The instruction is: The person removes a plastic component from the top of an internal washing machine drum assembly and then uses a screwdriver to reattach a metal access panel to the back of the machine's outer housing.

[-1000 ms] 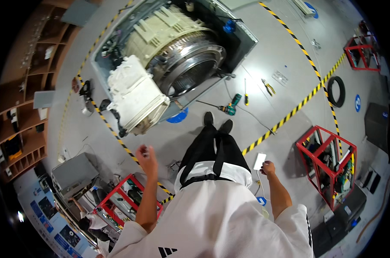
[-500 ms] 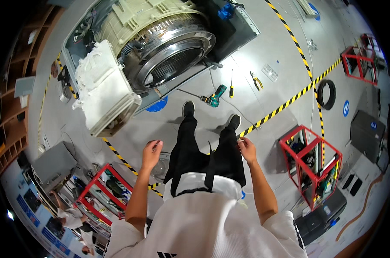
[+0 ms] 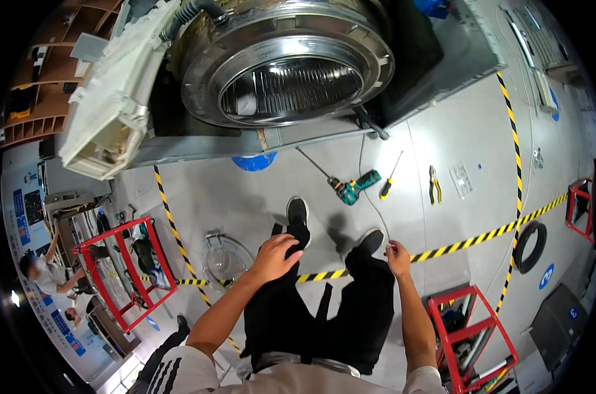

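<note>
My left hand [image 3: 277,258] is over my left shin, fingers loosely apart with nothing visible in them. My right hand [image 3: 398,258] hangs beside my right knee, fingers curled; whether they hold anything is hidden. Ahead lies an opened front-loading washing machine, its shiny metal drum [image 3: 298,85] facing me and a whitish plastic housing [image 3: 111,128] at its left. On the floor before it lie a green-and-black cordless drill [image 3: 355,186] with a long bit, a yellow-and-black screwdriver [image 3: 386,188] and yellow-handled pliers [image 3: 435,184]. Neither hand touches them.
Red-framed carts [image 3: 124,272] stand at left and right. A round glass door [image 3: 226,259] lies left of my feet. A black rubber ring [image 3: 530,247] is at far right. Striped tape [image 3: 469,244] and a thin cable cross the floor. Other people [image 3: 51,276] are at far left.
The washing machine and tools appear closer and lower in the view. My left hand has moved inward over my left leg, and my torso leans farther forward. The right hand stays beside my right leg.
</note>
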`<action>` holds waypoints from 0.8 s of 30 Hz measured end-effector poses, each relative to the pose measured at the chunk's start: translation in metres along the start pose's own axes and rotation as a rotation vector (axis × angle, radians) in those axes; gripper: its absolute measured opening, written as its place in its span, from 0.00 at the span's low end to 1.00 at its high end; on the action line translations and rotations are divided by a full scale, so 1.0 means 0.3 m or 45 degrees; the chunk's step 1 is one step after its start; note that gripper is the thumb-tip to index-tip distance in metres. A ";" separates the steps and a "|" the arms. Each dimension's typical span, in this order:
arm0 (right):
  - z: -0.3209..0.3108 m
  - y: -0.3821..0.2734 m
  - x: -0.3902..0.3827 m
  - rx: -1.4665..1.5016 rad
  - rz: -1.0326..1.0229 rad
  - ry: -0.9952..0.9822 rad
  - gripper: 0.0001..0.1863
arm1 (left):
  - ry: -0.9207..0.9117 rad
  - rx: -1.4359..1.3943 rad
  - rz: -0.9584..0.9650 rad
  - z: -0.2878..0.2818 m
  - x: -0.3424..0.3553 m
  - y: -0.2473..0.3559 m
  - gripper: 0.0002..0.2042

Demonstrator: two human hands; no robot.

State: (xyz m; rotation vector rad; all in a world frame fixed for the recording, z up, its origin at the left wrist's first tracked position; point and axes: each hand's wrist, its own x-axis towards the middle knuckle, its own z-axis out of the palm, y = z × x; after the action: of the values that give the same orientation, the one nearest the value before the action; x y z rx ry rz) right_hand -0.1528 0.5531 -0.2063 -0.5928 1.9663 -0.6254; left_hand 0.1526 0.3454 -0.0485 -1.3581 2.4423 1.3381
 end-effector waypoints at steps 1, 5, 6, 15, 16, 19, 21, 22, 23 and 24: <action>0.021 0.036 0.044 -0.028 0.008 0.004 0.15 | 0.048 0.036 0.027 0.028 0.053 -0.025 0.14; 0.067 0.104 0.204 -0.410 -0.262 -0.155 0.15 | 0.288 0.098 0.151 0.073 0.273 -0.157 0.13; 0.063 0.076 0.254 -0.396 -0.275 -0.172 0.15 | 0.355 0.105 0.181 0.073 0.321 -0.186 0.13; 0.192 -0.566 0.668 -0.580 -1.487 0.174 0.21 | 0.445 0.240 0.295 0.302 0.555 -0.333 0.14; 0.221 -0.677 0.693 -0.620 -1.746 0.249 0.21 | 0.419 0.244 0.288 0.330 0.544 -0.334 0.15; 0.272 -0.916 0.786 -0.936 -1.929 0.460 0.20 | 0.392 0.408 0.367 0.337 0.508 -0.250 0.15; 0.280 -0.975 0.877 -1.459 -1.552 0.447 0.21 | 0.575 0.320 0.361 0.344 0.499 -0.231 0.15; 0.283 -0.993 0.891 -1.659 -1.310 0.320 0.23 | 0.673 0.284 0.359 0.332 0.495 -0.225 0.15; 0.282 -0.973 0.923 -1.691 -1.444 0.385 0.23 | 0.753 0.287 0.312 0.326 0.496 -0.224 0.16; 0.277 -0.941 0.955 -1.726 -1.566 0.457 0.23 | 0.823 0.249 0.295 0.314 0.500 -0.218 0.17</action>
State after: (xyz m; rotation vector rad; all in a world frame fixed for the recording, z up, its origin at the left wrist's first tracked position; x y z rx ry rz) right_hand -0.1598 0.1440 -0.2434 -2.7535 1.9523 0.0921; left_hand 0.0745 0.2945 -0.2127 -1.6963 3.1141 0.7183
